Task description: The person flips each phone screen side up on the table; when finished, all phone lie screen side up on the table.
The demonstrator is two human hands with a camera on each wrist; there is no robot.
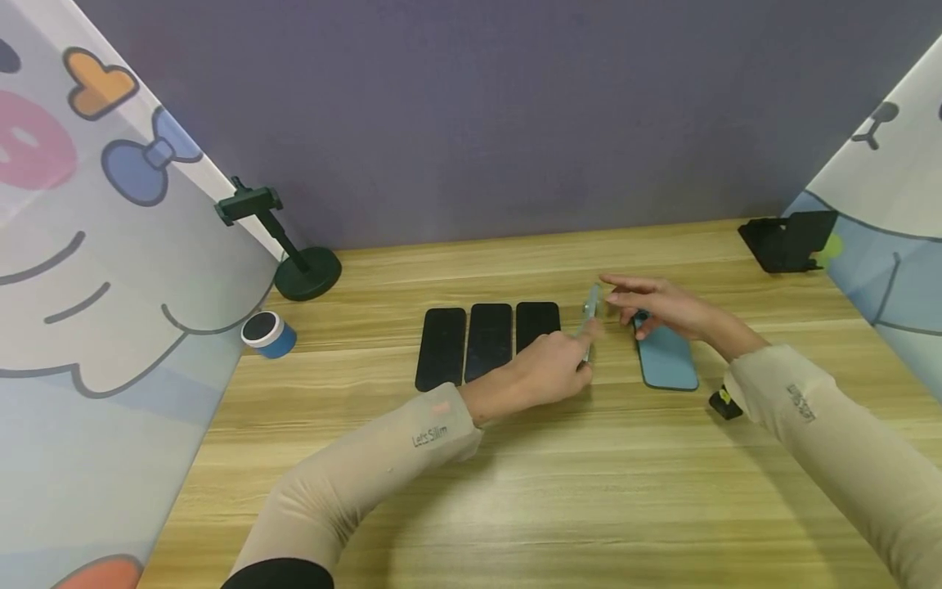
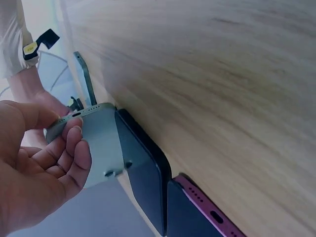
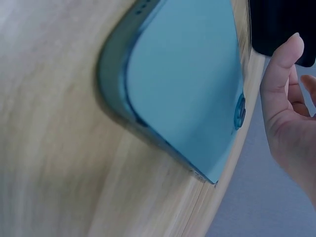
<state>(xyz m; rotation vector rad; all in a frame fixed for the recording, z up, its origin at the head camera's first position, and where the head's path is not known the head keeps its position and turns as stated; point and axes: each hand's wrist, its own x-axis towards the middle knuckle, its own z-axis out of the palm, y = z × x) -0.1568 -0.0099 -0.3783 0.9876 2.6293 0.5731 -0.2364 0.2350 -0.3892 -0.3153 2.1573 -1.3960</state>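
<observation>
My left hand (image 1: 550, 366) pinches the bottom edge of a pale silver-green phone (image 2: 101, 140) between thumb and fingers. That phone is tilted up on its side, its camera back turned toward the left. Just right of it, my right hand (image 1: 655, 307) hovers with loosely bent fingers, holding nothing. A blue phone (image 1: 668, 360) lies back-up on the table under the right hand, its camera by the fingers. Left of the raised phone, three dark-screened phones lie face up in a row: the left one (image 1: 441, 348), the middle one (image 1: 489, 339) and the right one (image 1: 537, 323), partly covered by my left hand.
On the wooden table (image 1: 530, 491), a dark green stand (image 1: 307, 274) with a round base is at back left. A blue-and-white jar (image 1: 269, 334) sits at the left edge. A black folding stand (image 1: 789, 241) is at back right, before a grey panel (image 1: 500, 123).
</observation>
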